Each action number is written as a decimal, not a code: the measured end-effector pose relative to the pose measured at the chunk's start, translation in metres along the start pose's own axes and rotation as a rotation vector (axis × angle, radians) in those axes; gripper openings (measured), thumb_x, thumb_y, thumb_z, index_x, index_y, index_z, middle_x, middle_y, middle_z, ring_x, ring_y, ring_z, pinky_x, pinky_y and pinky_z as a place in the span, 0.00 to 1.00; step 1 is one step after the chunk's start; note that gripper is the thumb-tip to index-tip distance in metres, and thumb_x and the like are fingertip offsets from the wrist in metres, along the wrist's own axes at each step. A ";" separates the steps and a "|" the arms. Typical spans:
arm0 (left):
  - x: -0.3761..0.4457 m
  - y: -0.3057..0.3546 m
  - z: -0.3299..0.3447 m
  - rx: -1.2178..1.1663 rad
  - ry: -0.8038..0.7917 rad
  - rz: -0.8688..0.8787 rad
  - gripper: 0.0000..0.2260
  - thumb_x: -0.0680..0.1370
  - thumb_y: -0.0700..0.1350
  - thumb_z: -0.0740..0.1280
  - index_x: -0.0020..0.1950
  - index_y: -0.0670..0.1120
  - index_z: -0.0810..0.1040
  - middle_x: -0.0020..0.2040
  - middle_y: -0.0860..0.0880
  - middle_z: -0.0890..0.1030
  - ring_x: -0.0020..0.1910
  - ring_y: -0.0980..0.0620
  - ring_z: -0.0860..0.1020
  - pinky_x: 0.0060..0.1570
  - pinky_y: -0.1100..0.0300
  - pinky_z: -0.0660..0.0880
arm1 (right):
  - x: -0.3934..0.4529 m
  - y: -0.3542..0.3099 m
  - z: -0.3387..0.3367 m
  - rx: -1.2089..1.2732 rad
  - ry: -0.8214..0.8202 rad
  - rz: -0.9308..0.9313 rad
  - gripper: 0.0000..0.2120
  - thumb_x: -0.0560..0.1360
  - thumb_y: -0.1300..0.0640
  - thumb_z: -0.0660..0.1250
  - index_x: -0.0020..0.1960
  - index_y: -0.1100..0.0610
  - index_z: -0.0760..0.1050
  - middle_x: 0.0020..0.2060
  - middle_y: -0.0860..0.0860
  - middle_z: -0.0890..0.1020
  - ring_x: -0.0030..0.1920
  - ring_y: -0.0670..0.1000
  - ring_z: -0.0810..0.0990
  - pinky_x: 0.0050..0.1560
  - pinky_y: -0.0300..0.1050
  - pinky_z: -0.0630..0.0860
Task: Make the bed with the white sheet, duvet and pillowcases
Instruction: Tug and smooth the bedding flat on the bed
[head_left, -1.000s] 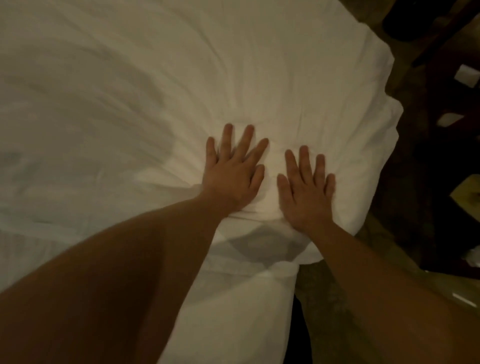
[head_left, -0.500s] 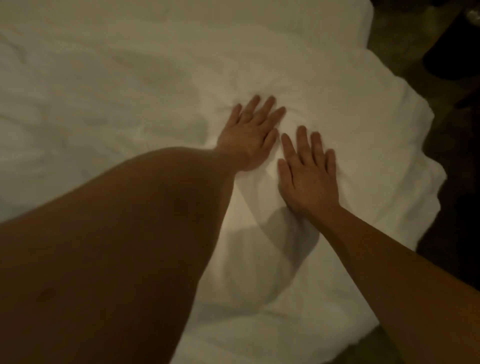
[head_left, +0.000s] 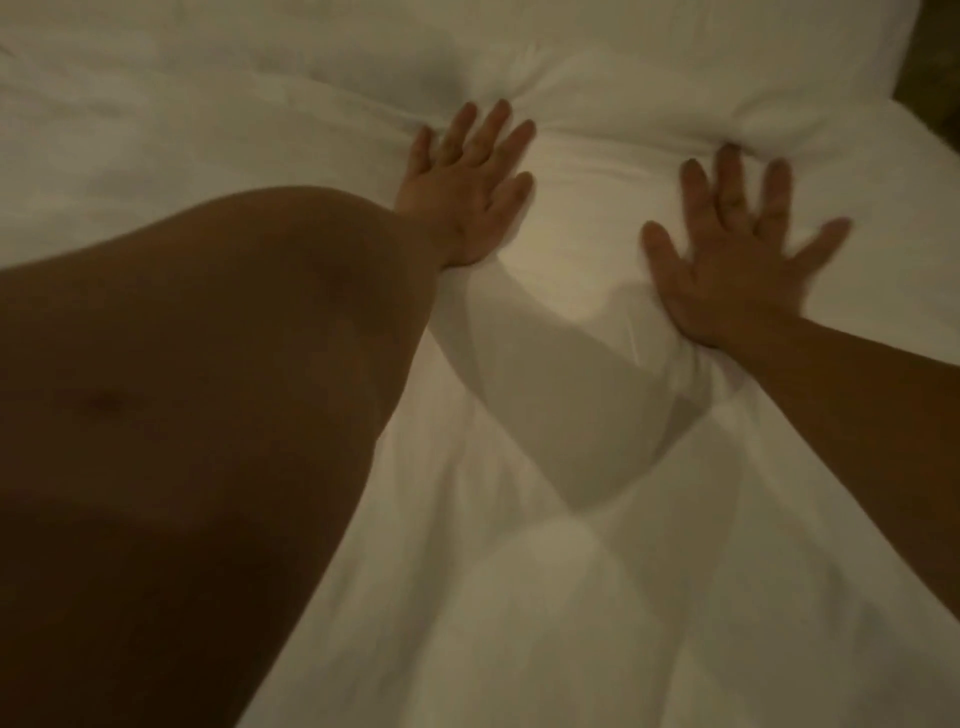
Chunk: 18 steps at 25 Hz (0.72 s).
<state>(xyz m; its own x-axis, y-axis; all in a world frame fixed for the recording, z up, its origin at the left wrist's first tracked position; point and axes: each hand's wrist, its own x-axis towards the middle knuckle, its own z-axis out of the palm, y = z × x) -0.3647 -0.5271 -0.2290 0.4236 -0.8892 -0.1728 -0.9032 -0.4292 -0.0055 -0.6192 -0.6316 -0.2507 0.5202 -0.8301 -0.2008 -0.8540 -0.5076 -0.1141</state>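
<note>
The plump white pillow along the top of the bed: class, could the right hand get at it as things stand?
Probably yes. The right hand lies flat on the white duvet, fingertips right by the plump white pillow, nothing between.

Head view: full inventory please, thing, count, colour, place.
duvet: 1, white, covers most of the frame, creased under the hands
pillow: 1 visible, white, along the top, just beyond the fingertips
dark strip: 1, brown, top right corner past the bedding; too dim to identify
left hand: 1, flat on the duvet, fingers spread, centre top
right hand: 1, flat on the duvet, fingers spread, right of centre, slightly blurred
</note>
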 end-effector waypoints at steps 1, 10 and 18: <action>0.002 -0.003 0.001 -0.010 -0.005 0.000 0.28 0.81 0.64 0.42 0.81 0.61 0.44 0.82 0.57 0.42 0.81 0.51 0.41 0.77 0.41 0.40 | 0.001 -0.001 -0.001 -0.004 -0.005 0.010 0.35 0.76 0.28 0.36 0.80 0.39 0.37 0.80 0.39 0.37 0.80 0.53 0.35 0.69 0.78 0.37; -0.040 -0.011 0.001 -0.152 0.015 0.035 0.27 0.84 0.59 0.44 0.83 0.55 0.48 0.83 0.51 0.47 0.81 0.47 0.44 0.78 0.44 0.43 | -0.058 -0.119 0.001 0.133 0.022 0.148 0.35 0.81 0.37 0.41 0.82 0.52 0.43 0.81 0.58 0.44 0.80 0.65 0.41 0.77 0.66 0.40; -0.153 -0.064 0.012 -0.163 0.001 0.128 0.26 0.84 0.57 0.44 0.83 0.54 0.48 0.83 0.51 0.47 0.81 0.47 0.43 0.78 0.47 0.41 | -0.157 -0.186 0.014 0.067 -0.061 0.041 0.31 0.83 0.37 0.41 0.82 0.47 0.41 0.81 0.54 0.43 0.80 0.60 0.40 0.79 0.60 0.40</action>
<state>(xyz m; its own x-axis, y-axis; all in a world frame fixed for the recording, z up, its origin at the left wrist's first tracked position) -0.3724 -0.3617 -0.2141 0.3059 -0.9383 -0.1610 -0.9265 -0.3323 0.1763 -0.5424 -0.4035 -0.2111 0.4855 -0.8329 -0.2657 -0.8740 -0.4555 -0.1689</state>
